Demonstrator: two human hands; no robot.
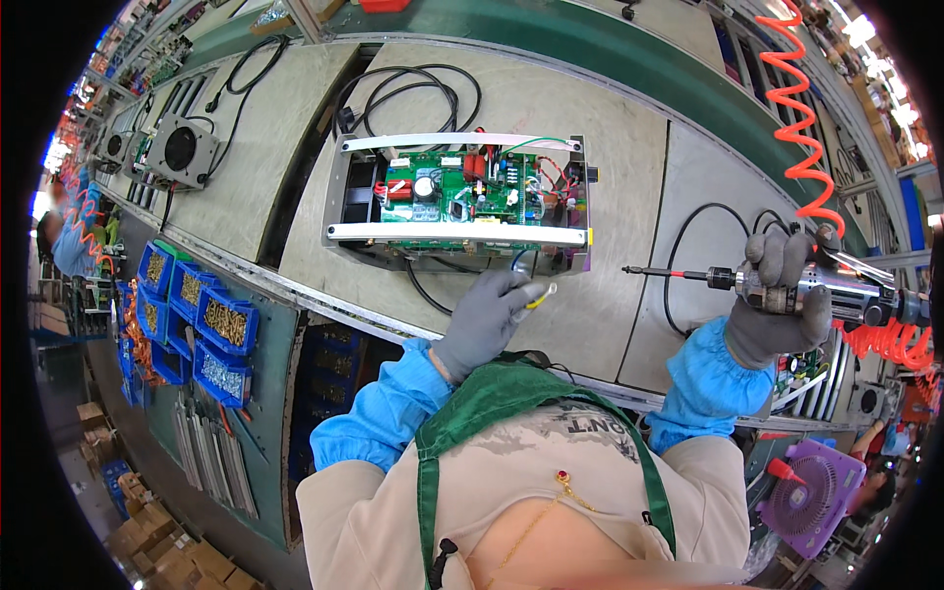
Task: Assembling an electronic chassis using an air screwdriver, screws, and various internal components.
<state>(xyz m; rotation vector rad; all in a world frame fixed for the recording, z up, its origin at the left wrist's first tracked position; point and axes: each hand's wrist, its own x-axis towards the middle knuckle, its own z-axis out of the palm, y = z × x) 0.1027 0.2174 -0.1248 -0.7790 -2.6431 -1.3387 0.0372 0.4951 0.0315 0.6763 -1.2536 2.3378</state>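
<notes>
My left hand (489, 317), in a grey glove, is closed just in front of an open-framed electronic unit. Between its fingertips shows a short yellow-green wire with a ring terminal (541, 296). The unit (447, 233) has white side rails, a green circuit board (439, 202), red and black parts, and loose wires at its right end. My right hand (777, 295), also gloved in grey, is wrapped round a silver air screwdriver (721, 277) held level to the right of the unit. Its long dark bit points left toward the unit, apart from it.
Black cables (393, 84) coil behind the unit. An orange coiled air hose (792, 108) hangs at the right. Blue bins (226, 324) of screws stand at lower left, near metal strips (211, 442). A fan-fitted unit (182, 149) sits farther left; a purple fan (811, 499) stands at lower right.
</notes>
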